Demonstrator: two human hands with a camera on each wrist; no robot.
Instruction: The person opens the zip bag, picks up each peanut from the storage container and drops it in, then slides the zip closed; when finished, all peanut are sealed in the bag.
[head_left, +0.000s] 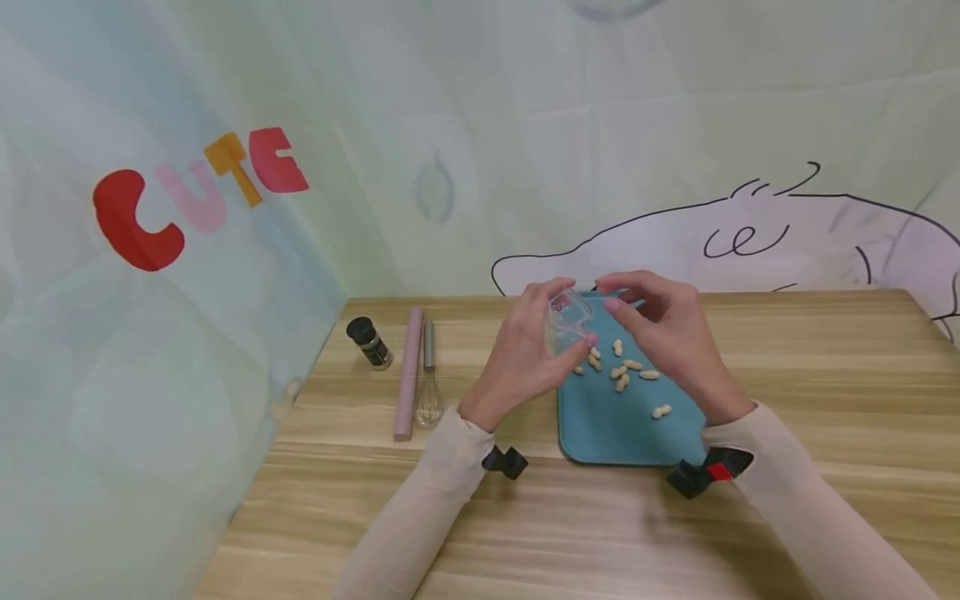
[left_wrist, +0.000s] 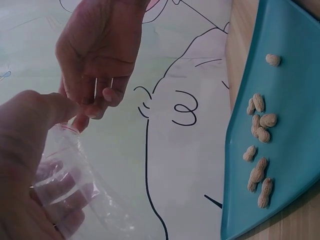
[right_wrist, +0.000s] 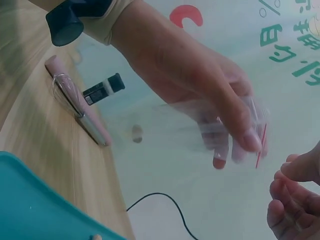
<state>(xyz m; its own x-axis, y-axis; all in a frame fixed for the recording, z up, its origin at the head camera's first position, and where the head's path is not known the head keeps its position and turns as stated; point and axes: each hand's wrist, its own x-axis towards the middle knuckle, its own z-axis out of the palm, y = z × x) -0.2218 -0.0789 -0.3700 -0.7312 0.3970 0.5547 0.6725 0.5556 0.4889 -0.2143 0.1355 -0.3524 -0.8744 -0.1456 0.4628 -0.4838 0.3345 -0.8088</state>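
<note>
Wood-grain table point(head_left: 810, 375) | left hand point(head_left: 523, 350) grips clear plastic bag point(head_left: 570, 312) | right hand point(head_left: 671, 333) loosely curled, near bag's mouth

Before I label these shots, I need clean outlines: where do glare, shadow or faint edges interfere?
Head view: soft shadow on the table beside the right sleeve; left wrist view: bright glints on the clear bag, left hand dim; right wrist view: the bag's far edge fades into the pale backdrop.

Plastic bag point(left_wrist: 85, 185) (clear and glossy), rough-shelled peanuts point(head_left: 620, 372), smooth tray point(head_left: 615, 433), wood-grain table point(head_left: 810, 375), metal whisk point(head_left: 429, 350)
</note>
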